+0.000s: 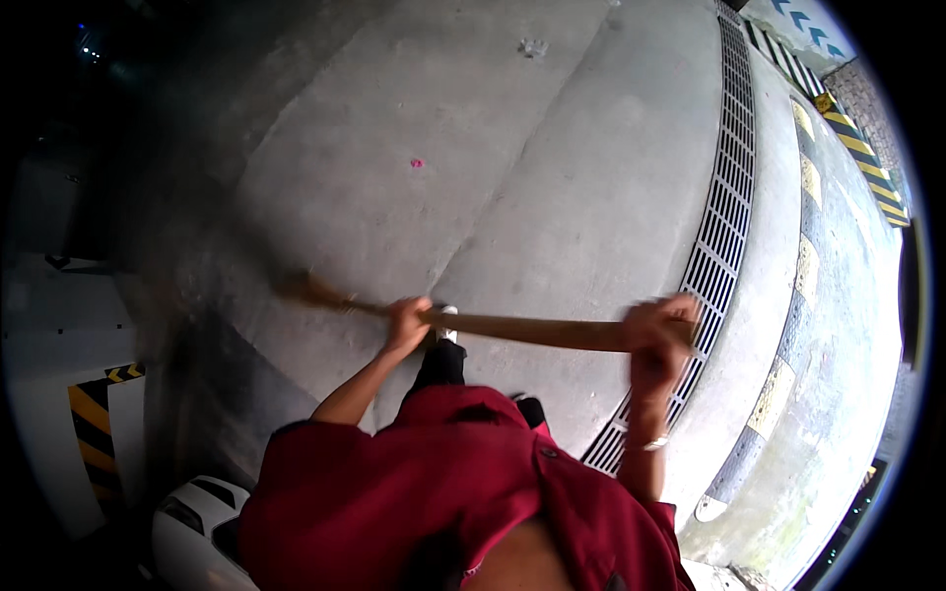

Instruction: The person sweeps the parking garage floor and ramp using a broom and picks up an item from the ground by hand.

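Note:
A broom (pixel 532 331) with a long light-brown handle lies level across my front, its head off to the left. Motion blurs that head, and dark bristles fade into the shadow beyond it. Near the head end, my left hand (pixel 406 327) is closed round the handle. My right hand (pixel 658 340) grips the opposite end and is smeared by movement. Ahead on the concrete floor (pixel 581 187) lies a small pink scrap (pixel 417 164). Farther off sits a crumpled pale piece of litter (pixel 533 47). My shoe shows just behind the handle.
A slotted drain grate (pixel 724 217) runs along the right side. Beyond it stretches a black-and-pale speed bump (pixel 778 384), with a yellow-black striped kerb (pixel 867 163) at far right. At lower left are a white car (pixel 202 532) and a striped pillar (pixel 94 433).

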Tool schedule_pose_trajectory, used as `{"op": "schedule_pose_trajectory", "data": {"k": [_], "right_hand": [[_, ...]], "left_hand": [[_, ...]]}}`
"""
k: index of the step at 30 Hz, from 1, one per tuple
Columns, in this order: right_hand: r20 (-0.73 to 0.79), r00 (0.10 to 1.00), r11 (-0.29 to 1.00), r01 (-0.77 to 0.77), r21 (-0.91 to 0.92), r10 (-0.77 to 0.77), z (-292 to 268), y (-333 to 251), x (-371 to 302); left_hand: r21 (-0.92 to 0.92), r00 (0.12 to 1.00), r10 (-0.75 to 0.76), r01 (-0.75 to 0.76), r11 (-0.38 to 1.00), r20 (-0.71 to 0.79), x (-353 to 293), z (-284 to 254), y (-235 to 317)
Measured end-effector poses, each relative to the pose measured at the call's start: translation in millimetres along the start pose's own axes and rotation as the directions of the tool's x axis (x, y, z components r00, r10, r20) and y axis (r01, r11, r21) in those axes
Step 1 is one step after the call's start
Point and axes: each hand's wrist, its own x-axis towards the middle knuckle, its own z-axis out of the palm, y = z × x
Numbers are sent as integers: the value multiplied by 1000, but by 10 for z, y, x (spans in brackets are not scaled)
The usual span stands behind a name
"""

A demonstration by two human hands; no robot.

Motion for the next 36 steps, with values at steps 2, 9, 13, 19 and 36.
{"op": "schedule_pose_trajectory", "data": {"k": [2,9,13,19,36], "right_hand": [[20,937,902,342,-264,-350,-447,-354,19],[-236,722,755,647,-104,-651,-308,-1403,100],[-102,650,654,756,-16,-753,-565,-1519,329],[-560,669,861,475,-182,-488,-225,13,1505],[-431,860,960,272,-63,-272,683,616,4432]], "left_hand": [[-116,995,45,-35,993,89,508,398,323],[-301,894,396,-326,896,210,2138,883,1214],[-228,899,401,-358,905,179,2392,506,1176],[18,964,178,-185,983,199,2621,-119,73],[-61,966,248,-244,968,66,5245,559,-1133]]}}
